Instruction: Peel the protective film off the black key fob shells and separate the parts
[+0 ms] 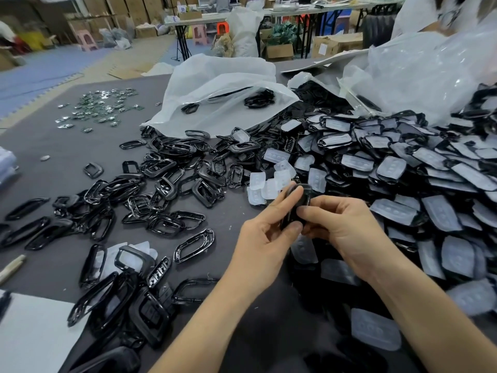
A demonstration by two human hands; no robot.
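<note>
Both hands hold one black key fob shell (301, 196) above the dark table. My left hand (266, 224) grips its left side with thumb and fingers. My right hand (338, 224) pinches its right side, thumb on the front. A large heap of film-covered black shells (403, 168) fills the right of the table. Separated glossy black frames (166, 179) lie scattered to the left and near me. Several clear plastic pads (269, 184) lie just beyond my hands. Film on the held shell cannot be made out.
Open white plastic bags (220, 95) with a few black parts lie at the back. Small green circuit boards (99, 109) are spread at the far left. A white sheet (32, 335) covers the near left corner. Boxes, stools and tables stand beyond.
</note>
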